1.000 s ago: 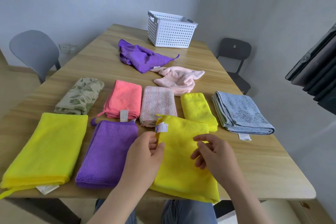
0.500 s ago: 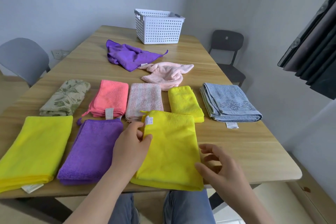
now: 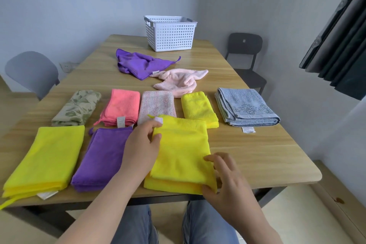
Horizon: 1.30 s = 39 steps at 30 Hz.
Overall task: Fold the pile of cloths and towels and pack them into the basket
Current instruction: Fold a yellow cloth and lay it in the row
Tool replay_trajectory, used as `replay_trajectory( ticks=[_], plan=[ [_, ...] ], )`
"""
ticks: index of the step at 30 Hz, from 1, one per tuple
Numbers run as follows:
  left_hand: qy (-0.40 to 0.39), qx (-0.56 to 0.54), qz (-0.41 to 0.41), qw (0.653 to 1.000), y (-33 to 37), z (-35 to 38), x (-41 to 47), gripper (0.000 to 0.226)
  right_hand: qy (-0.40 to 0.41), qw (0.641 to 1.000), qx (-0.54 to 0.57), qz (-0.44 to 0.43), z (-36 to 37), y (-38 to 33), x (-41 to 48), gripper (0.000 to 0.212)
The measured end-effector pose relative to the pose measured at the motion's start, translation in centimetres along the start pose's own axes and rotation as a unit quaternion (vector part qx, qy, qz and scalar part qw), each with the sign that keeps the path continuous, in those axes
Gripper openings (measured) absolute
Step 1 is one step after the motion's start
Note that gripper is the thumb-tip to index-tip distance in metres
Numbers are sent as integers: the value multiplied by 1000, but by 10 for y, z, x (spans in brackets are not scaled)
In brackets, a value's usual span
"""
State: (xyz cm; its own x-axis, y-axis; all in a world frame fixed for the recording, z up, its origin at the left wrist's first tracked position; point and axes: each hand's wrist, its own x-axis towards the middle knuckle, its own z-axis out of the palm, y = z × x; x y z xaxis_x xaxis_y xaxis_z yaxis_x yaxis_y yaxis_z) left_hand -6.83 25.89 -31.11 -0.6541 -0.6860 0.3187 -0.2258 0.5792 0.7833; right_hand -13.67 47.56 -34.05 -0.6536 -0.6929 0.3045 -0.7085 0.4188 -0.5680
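Yellow cloth (image 3: 182,154): it lies folded on the surface (image 3: 257,154), at the near edge, right in front of the person. A lower layer peeks out on the near side.
Left grip (image 3: 141,148): it pinches the cloth's left edge by the far corner, thumb on top.
Right grip (image 3: 227,180): its fingers curl on the right edge and its thumb is at the near right corner, so it holds the cloth there.
Basket (image 3: 170,33): it stands at the far end, well apart from the hands.
Doing it well: I think the two layers should be lined up edge to edge. Keep both sides held, slide the top layer to meet the lower one, then press it flat.
Still messy: the purple cloth (image 3: 138,63) and the pink towel (image 3: 178,81) lie unfolded near the basket.
What changed: half a second ago the right grip was spread and just off the near corner. Now it is on the cloth. The left grip stayed at the left edge.
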Motion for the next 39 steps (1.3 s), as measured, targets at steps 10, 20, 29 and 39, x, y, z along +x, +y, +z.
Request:
replay_trajectory(
  ticks=[10, 20, 29, 39],
  plan=[
    [-44, 86, 13, 995, -14, 3, -13, 29, -24, 1000, 2, -2, -4, 7, 4, 44],
    [-85, 77, 0, 993, -15, 10, -16, 37, 7, 999, 39, -30, -8, 9, -4, 18],
    [-89, 94, 8, 991, -15, 10, -21, 38, -40, 997, 70, -17, -16, 11, -5, 20],
    [9, 94, 51, 994, -14, 2, -25, 39, -68, 996, 55, -26, -19, 8, -6, 11]
  ],
)
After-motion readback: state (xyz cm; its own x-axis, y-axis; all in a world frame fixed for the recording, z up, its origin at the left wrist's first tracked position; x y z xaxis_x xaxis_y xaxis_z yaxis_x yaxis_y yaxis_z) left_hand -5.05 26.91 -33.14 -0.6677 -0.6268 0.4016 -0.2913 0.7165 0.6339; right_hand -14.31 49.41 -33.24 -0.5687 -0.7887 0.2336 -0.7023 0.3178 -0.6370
